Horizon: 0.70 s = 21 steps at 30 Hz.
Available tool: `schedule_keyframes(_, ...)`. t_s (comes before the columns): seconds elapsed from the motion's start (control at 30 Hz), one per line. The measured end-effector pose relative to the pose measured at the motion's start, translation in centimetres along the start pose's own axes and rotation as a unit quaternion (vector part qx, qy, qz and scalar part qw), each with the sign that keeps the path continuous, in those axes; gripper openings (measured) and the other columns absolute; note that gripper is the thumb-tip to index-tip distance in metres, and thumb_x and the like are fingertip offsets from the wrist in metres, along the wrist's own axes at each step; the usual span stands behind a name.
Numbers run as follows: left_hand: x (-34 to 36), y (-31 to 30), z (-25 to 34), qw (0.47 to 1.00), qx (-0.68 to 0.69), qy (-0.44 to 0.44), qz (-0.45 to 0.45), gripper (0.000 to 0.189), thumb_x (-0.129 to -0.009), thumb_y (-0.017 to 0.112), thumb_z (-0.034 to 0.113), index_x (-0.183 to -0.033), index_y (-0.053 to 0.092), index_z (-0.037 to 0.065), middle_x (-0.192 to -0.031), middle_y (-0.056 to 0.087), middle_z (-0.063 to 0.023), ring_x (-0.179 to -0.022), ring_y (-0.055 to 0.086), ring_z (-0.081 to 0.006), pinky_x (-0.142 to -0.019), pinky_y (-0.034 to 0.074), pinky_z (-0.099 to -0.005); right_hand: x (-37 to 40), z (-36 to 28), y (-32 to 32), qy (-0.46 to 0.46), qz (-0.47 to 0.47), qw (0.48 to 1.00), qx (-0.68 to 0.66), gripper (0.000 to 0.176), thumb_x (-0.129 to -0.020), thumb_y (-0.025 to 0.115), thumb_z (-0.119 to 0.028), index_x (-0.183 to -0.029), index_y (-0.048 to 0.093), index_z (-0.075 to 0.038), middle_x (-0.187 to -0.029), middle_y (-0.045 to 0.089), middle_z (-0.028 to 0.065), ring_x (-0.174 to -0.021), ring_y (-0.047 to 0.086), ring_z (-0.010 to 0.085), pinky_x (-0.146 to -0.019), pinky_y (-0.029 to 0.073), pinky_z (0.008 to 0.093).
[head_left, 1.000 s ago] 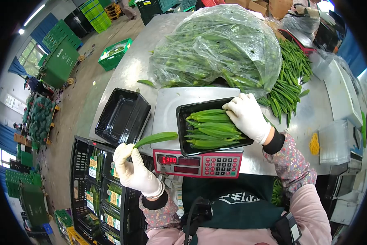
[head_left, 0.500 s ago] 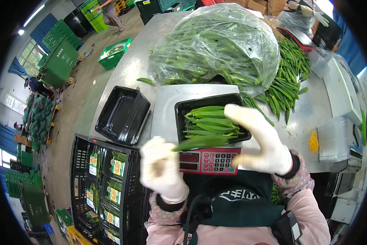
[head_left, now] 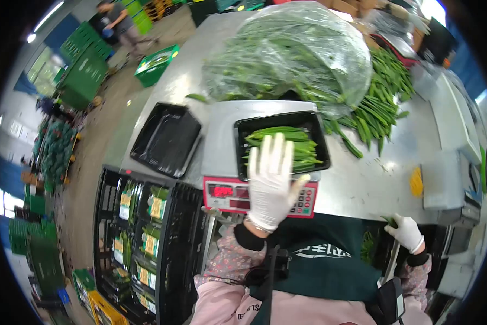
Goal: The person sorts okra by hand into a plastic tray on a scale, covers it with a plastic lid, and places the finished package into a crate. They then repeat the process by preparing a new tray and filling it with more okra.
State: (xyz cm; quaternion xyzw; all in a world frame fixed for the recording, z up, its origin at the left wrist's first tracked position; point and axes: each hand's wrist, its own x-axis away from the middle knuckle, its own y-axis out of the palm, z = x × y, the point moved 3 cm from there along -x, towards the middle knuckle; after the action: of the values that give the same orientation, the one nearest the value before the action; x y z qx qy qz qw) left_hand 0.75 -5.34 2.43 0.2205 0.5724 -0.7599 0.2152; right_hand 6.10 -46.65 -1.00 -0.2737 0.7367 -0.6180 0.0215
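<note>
My gloved left hand (head_left: 270, 184) is spread flat, fingers apart, over the front of a black tray (head_left: 323, 142) of okra pods (head_left: 304, 146). The tray rests on a scale (head_left: 227, 116) with a red panel and lit digits; my palm covers part of the panel. Lower right, my gloved right hand (head_left: 406, 233) is closed at the table's front edge, a small green okra pod (head_left: 388, 220) showing at its fingertips. Beneath it, more okra (head_left: 368, 246) lies in a dark container. Behind the scale are a clear plastic bag (head_left: 292, 54) of okra and a loose pile (head_left: 381, 108).
Empty black trays (head_left: 167, 141) are stacked left of the scale. A black crate (head_left: 170, 238) holds labelled packs at lower left. Yellow bands (head_left: 416, 182) and clear lids (head_left: 444, 181) lie at right. A person (head_left: 118, 24) stands in the far left background.
My left hand has moved right, over the tray, and opened; the pod it held is gone from it. My right hand has left the tray and moved down right. The scale's digits are now lit.
</note>
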Motion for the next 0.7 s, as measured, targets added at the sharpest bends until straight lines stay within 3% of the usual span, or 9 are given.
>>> schedule_keyframes(0.07, 0.7, 1.8, -1.0, 0.999, -0.011, 0.001, -0.049, 0.073, -0.092, 0.064, 0.045, -0.142, 0.047, -0.006, -0.146, 0.047, -0.0237, -0.138, 0.041, -0.041, -0.115, 0.029, -0.0538, 1.6, 2.3, 0.3, 0.04, -0.014, 0.997, 0.072, 0.038, -0.077, 0.078, -0.029, -0.103, 0.066, -0.003, -0.085, 0.068, 0.0202, -0.08, 0.067, 0.0398, -0.071, 0.053, 0.0491)
schedule_keyframes(0.1, 0.7, 2.0, -0.9, 0.999, -0.017, 0.007, -0.043, 0.074, -0.091, 0.066, 0.044, -0.142, 0.047, -0.006, -0.146, 0.048, -0.0238, -0.137, 0.042, -0.041, -0.115, 0.029, -0.0539, 1.6, 3.4, 1.0, 0.019, 0.063, 0.986, 0.152, 0.041, -0.075, 0.079, -0.027, -0.105, 0.065, -0.003, -0.088, 0.067, 0.0181, -0.081, 0.065, 0.0384, -0.071, 0.052, 0.0473)
schedule_keyframes(0.17, 0.8, 2.0, -0.4, 0.999, -0.029, 0.008, -0.037, 0.074, -0.089, 0.069, 0.042, -0.141, 0.047, -0.006, -0.145, 0.049, -0.0235, -0.137, 0.042, -0.0403, -0.115, 0.029, -0.0538, -0.4, 0.5, -0.3, -0.034, 0.22, 0.969, 0.11, 0.034, -0.078, 0.076, -0.021, -0.104, 0.065, -0.002, -0.087, 0.066, 0.0165, -0.082, 0.063, 0.0366, -0.076, 0.051, 0.0446)
schedule_keyframes(0.27, 1.4, 1.4, 0.7, 0.999, -0.018, 0.032, 0.013, 0.063, -0.09, 0.07, 0.034, -0.138, 0.052, -0.002, -0.143, 0.052, -0.0193, -0.137, 0.044, -0.0384, -0.114, 0.031, -0.053, -4.9, -3.7, -0.4, -0.047, 0.265, 0.959, -0.083, 0.017, -0.086, 0.07, -0.018, -0.099, 0.069, -0.007, -0.094, 0.069, 0.0141, -0.089, 0.065, 0.0347, -0.078, 0.053, 0.0415)
schedule_keyframes(0.43, 6.2, 1.7, 2.5, 0.989, 0.004, 0.132, 0.065, 0.039, -0.086, 0.066, 0.014, -0.124, 0.065, 0.004, -0.131, 0.06, -0.0112, -0.124, 0.055, -0.0306, -0.108, 0.039, -0.0475, -15.8, -5.3, 4.0, -0.1, 0.421, 0.895, -0.11, 0.038, -0.083, 0.073, -0.017, -0.119, 0.064, -0.01, -0.106, 0.066, 0.0116, -0.104, 0.062, 0.0314, -0.087, 0.051, 0.0401)
schedule_keyframes(0.53, 9.0, 1.8, 2.1, 0.991, 0.015, 0.123, 0.053, 0.038, -0.083, 0.067, 0.007, -0.121, 0.067, 0.005, -0.127, 0.063, -0.0089, -0.122, 0.057, -0.0275, -0.106, 0.041, -0.0449, -19.5, -5.5, 5.3, -0.06, 0.402, 0.912, -0.061, 0.044, -0.082, 0.074, -0.016, -0.123, 0.062, -0.011, -0.109, 0.066, 0.0107, -0.111, 0.059, 0.0305, -0.091, 0.05, 0.0392)
schedule_keyframes(0.6, 10.5, 1.3, 1.8, 0.995, 0.027, 0.088, 0.047, 0.038, -0.08, 0.067, 0.002, -0.118, 0.068, 0.005, -0.125, 0.064, -0.0085, -0.118, 0.06, -0.0275, -0.102, 0.045, -0.0429, -20.2, -4.6, 6.1, -0.045, 0.356, 0.916, -0.181, 0.037, -0.087, 0.072, -0.017, -0.122, 0.064, -0.009, -0.105, 0.069, 0.0125, -0.091, 0.064, 0.0305, -0.082, 0.052, 0.0391)
schedule_keyframes(0.67, 12.2, 1.1, 1.3, 0.996, 0.021, 0.062, 0.054, 0.038, -0.078, 0.067, 0.0, -0.116, 0.069, 0.005, -0.123, 0.065, -0.0083, -0.117, 0.061, -0.028, -0.1, 0.047, -0.043, -20.3, -3.8, 7.0, -0.042, 0.354, 0.867, -0.348, 0.032, -0.095, 0.065, -0.02, -0.124, 0.065, -0.006, -0.097, 0.072, 0.0091, -0.073, 0.062, 0.0196, -0.069, 0.051, 0.0316)
schedule_keyframes(0.7, 12.8, 1.0, 1.0, 0.997, 0.028, 0.046, 0.054, 0.039, -0.076, 0.066, -0.002, -0.114, 0.07, 0.004, -0.122, 0.066, -0.0091, -0.116, 0.062, -0.0291, -0.099, 0.048, -0.0434, -19.9, -3.2, 7.3, 0.007, 0.276, 0.837, -0.473, 0.032, -0.098, 0.061, -0.02, -0.126, 0.064, -0.005, -0.096, 0.072, 0.0072, -0.07, 0.059, 0.0136, -0.065, 0.049, 0.027)
